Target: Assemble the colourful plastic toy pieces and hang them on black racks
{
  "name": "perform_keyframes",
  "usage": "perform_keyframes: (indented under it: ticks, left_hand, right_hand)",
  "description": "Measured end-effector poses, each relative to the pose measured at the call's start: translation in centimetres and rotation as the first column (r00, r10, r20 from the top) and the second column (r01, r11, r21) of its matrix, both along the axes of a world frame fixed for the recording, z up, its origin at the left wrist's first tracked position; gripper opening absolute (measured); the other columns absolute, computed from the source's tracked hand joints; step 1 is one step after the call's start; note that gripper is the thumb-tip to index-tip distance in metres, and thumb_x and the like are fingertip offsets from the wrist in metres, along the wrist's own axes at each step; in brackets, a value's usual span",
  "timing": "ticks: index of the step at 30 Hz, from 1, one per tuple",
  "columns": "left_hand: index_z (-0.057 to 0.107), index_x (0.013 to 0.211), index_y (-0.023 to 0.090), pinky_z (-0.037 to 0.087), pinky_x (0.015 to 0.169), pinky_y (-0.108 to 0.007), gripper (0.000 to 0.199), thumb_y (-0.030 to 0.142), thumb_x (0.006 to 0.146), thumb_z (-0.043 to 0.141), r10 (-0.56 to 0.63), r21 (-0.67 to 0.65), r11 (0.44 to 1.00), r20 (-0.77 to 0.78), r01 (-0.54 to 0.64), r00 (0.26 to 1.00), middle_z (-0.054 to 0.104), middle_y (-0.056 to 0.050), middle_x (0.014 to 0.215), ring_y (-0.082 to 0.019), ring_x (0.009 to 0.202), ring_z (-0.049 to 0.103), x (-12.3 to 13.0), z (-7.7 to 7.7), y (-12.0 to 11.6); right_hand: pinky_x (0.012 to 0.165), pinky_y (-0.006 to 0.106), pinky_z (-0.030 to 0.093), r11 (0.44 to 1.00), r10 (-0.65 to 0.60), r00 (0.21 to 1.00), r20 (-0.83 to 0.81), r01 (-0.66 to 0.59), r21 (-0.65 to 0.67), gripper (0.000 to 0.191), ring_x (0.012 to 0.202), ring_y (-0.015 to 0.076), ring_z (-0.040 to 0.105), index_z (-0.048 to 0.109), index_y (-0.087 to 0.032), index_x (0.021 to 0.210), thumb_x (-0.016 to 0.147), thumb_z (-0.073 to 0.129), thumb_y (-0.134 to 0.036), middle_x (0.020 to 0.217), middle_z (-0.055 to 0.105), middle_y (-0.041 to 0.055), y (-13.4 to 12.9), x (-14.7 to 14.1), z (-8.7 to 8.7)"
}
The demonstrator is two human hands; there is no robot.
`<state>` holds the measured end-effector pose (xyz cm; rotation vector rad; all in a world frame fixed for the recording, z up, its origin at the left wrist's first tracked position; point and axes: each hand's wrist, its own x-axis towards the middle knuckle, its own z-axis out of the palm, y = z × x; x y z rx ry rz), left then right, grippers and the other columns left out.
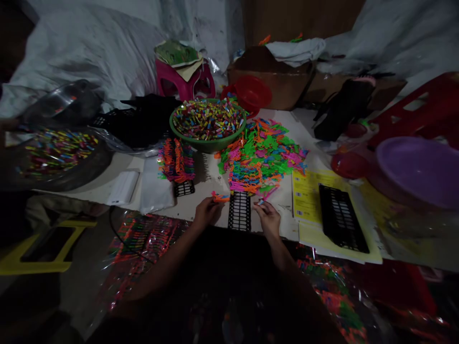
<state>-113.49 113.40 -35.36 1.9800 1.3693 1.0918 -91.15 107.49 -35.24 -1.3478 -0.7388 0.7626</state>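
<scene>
My left hand [205, 213] is closed on a small orange plastic piece [221, 197], held over the left edge of a black slotted strip [239, 217]. To the strip's right, my right hand [268, 218] pinches a tiny whitish-blue piece [261, 202], too small to name. The near end of the strip shows bare slots; rows of coloured plastic pieces [245, 177] cover its far end. Behind it spreads a loose heap of green, orange, pink and blue plastic pieces [267, 145]. Another strip [184, 189], loaded with coloured pieces [176, 160], lies to the left.
A green basin [208, 144] brims with small wrapped pieces; a metal basin [86, 169] stands left. Black strips [342, 217] rest on yellow sheets [304, 191] at right, beside a purple basin [419, 167]. A white box-like device [124, 187] lies left. Filled plastic bags [143, 243] sit below the table.
</scene>
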Motion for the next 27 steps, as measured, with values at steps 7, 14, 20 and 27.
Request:
perform_keyframes:
  ticks: [7,14,20,27]
  left_hand:
    - [0.062,0.078,0.018,0.050,0.073,-0.027,0.011,0.021,0.068,0.063,0.003,0.032,0.999,0.073,-0.005,0.997,0.067,-0.003,0.082,-0.015,0.079,0.062,1.9,1.7,0.2]
    - [0.061,0.085,0.018,0.049,0.072,-0.026,0.016,0.020,0.069,0.062,0.048,-0.123,0.992,0.236,-0.019,0.970,0.067,-0.001,0.081,-0.014,0.075,0.062,5.9,2.4,1.2]
    - [0.063,0.079,0.018,0.048,0.073,-0.027,0.013,0.026,0.069,0.064,0.058,-0.021,0.998,0.190,-0.055,0.980,0.065,-0.002,0.079,-0.014,0.076,0.060,5.8,1.0,1.6]
    - [0.062,0.075,0.018,0.047,0.068,-0.025,0.012,0.027,0.069,0.064,0.099,-0.010,0.995,0.103,-0.098,0.990,0.064,-0.001,0.073,-0.014,0.071,0.060,5.6,0.8,1.9]
  right_hand:
    - [0.077,0.032,0.047,0.999,-0.005,0.982,0.188,-0.005,0.052,0.025,0.078,0.0173,0.062,0.065,-0.017,0.080,0.069,0.062,-0.039,0.082,0.068,0.0048,0.3,0.4,-0.6]
    - [0.075,0.031,0.046,0.991,0.099,0.930,0.355,-0.059,-0.122,0.027,0.076,0.0191,0.063,0.066,-0.017,0.079,0.071,0.057,-0.041,0.079,0.070,0.0048,2.8,-0.1,-0.4]
    - [0.076,0.030,0.045,0.949,0.208,0.734,0.647,0.010,-0.317,0.023,0.081,0.0215,0.063,0.066,-0.017,0.087,0.076,0.053,-0.032,0.086,0.069,0.0078,3.2,-0.1,0.0]
    - [0.078,0.028,0.044,0.903,0.315,0.617,0.721,0.037,-0.427,0.024,0.089,0.0200,0.061,0.064,-0.018,0.095,0.079,0.049,-0.030,0.095,0.067,0.0079,3.4,-0.3,0.9]
